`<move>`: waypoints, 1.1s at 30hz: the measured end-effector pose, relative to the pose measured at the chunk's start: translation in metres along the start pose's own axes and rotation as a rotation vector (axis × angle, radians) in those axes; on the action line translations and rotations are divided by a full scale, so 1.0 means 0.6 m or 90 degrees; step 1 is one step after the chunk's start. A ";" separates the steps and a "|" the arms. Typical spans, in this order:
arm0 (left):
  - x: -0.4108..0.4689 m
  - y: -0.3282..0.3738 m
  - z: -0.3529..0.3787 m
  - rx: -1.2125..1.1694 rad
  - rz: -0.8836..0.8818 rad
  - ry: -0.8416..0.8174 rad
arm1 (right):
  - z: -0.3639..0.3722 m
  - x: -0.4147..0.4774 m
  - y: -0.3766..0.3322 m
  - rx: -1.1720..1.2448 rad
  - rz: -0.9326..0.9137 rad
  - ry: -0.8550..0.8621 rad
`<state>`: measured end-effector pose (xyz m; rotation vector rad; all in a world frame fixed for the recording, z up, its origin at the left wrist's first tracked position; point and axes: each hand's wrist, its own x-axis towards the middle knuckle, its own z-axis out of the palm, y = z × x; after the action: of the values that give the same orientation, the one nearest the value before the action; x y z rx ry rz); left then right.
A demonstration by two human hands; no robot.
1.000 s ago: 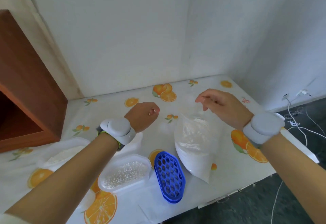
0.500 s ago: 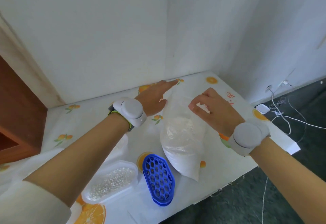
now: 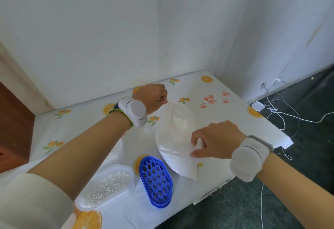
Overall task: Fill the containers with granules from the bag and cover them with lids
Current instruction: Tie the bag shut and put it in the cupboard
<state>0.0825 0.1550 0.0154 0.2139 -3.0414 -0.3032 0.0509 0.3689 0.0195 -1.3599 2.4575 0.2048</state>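
Pinching the bag (image 3: 173,138) at two places, both grips are clenched on its clear film. The left grip (image 3: 151,96) holds the far tip of the mouth with its fingers curled under. The right grip (image 3: 216,138) holds the near side of the mouth, thumb and fingers closed on a fold. Between them the mouth is drawn open, and white granules (image 3: 180,125) show inside. The bag lies on the tabletop (image 3: 81,125) towards its right side, and its lower corner points at the front edge.

A clear container (image 3: 106,185) sits by the front edge, left of the bag, uncovered and holding a shallow layer of granules. The blue lid (image 3: 156,181), a honeycomb grid, lies just beside the container's right end, between it and the bag; whether the two touch I cannot tell. The left forearm crosses above the container's far end.

Each wrist carries a grey band, left (image 3: 133,111) and right (image 3: 249,158). The tabletop wears a white cloth printed with oranges and sits in a corner of white walls. A brown cabinet (image 3: 14,129) stands past the left edge. White cables (image 3: 289,116) trail over the dark floor past the right edge
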 end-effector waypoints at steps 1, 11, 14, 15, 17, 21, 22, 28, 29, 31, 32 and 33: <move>-0.003 -0.004 -0.001 0.000 -0.002 0.003 | 0.002 0.003 0.004 0.009 -0.007 0.026; -0.049 -0.057 -0.015 -0.020 -0.027 -0.008 | -0.010 0.044 0.077 0.155 -0.009 0.140; -0.061 -0.066 -0.010 -0.033 -0.025 -0.001 | -0.027 0.061 0.101 0.176 0.003 0.194; -0.066 -0.068 -0.009 -0.036 -0.022 0.001 | -0.034 0.068 0.108 0.182 0.008 0.210; -0.071 -0.068 -0.009 -0.047 -0.004 0.002 | -0.046 0.079 0.123 0.208 0.021 0.225; -0.084 -0.072 -0.010 -0.068 -0.003 -0.016 | -0.057 0.098 0.127 0.247 0.012 0.229; -0.087 -0.075 -0.011 -0.077 -0.008 -0.015 | -0.058 0.102 0.126 0.250 0.003 0.235; -0.096 -0.082 -0.009 -0.154 -0.080 0.025 | -0.047 0.130 0.114 0.214 -0.005 0.290; -0.097 -0.081 -0.005 -0.177 -0.099 0.037 | -0.046 0.134 0.107 0.196 0.000 0.307; -0.100 -0.079 0.002 -0.209 -0.129 0.053 | -0.052 0.141 0.081 0.209 -0.020 0.365; -0.101 -0.075 0.006 -0.223 -0.136 0.057 | -0.056 0.138 0.062 0.221 -0.055 0.397; -0.104 -0.073 0.009 -0.236 -0.144 0.063 | -0.062 0.138 0.038 0.223 -0.107 0.418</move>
<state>0.1493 0.1228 -0.0027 0.5272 -2.7957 -0.8324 -0.0168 0.3049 0.0247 -1.6371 2.6542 -0.7932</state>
